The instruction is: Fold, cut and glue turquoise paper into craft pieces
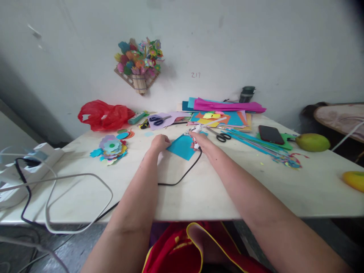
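Note:
A blue square of paper (182,148) lies at the middle of the table, one corner pointing toward me. My left hand (160,143) is closed at the paper's left corner, with fingertips pinched on it. At the paper's right side, my right hand (198,139) is wrapped round a white glue gun (196,143), whose black cord runs down and left over the table. The gun's nozzle is near the paper's far edge; the exact contact is too small to tell. Black-handled scissors (223,137) rest just right of my right hand.
A stack of paper flowers (112,148) and a red plastic bag (104,115) are on the left. Cables trail from a power strip (42,167). Coloured sheets (227,105) lie at the back, blue strips (247,142), a phone (271,135) and a green mango (313,142) on the right.

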`<action>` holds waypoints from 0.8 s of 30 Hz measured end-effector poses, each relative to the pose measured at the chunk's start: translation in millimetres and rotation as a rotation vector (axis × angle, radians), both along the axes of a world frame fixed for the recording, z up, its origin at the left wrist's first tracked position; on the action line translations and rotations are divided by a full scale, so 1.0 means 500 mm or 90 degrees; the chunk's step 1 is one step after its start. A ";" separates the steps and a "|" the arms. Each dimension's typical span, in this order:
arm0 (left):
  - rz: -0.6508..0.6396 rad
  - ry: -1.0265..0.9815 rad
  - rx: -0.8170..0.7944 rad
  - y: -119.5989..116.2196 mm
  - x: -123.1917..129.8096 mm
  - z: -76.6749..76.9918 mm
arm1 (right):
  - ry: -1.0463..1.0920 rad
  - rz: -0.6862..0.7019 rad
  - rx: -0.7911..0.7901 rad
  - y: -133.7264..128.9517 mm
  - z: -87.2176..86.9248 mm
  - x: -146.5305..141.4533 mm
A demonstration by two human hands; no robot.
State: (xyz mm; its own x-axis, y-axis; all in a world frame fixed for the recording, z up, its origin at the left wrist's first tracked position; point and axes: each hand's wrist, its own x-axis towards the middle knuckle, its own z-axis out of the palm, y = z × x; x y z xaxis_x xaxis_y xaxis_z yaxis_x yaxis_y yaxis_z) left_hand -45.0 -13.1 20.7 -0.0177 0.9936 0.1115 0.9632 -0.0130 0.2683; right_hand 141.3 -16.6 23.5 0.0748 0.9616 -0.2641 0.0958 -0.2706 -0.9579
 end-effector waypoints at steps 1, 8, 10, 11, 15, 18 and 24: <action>0.000 -0.001 0.001 0.001 0.000 0.000 | -0.002 0.002 0.001 0.000 0.000 -0.001; 0.004 -0.005 0.011 0.006 -0.002 -0.006 | -0.013 0.016 0.001 -0.007 0.004 -0.003; 0.009 -0.001 0.011 0.007 -0.002 -0.007 | -0.014 0.022 0.001 -0.009 0.006 -0.004; 0.009 -0.001 0.012 0.007 -0.002 -0.007 | -0.016 0.024 0.000 -0.010 0.006 -0.004; 0.009 0.001 0.015 0.010 -0.001 -0.009 | -0.019 0.034 -0.004 -0.012 0.007 -0.006; 0.011 0.004 0.019 0.012 0.001 -0.012 | -0.019 0.039 -0.004 -0.016 0.009 -0.008; 0.017 0.002 0.028 0.009 0.007 -0.010 | -0.021 0.049 -0.001 -0.022 0.010 -0.009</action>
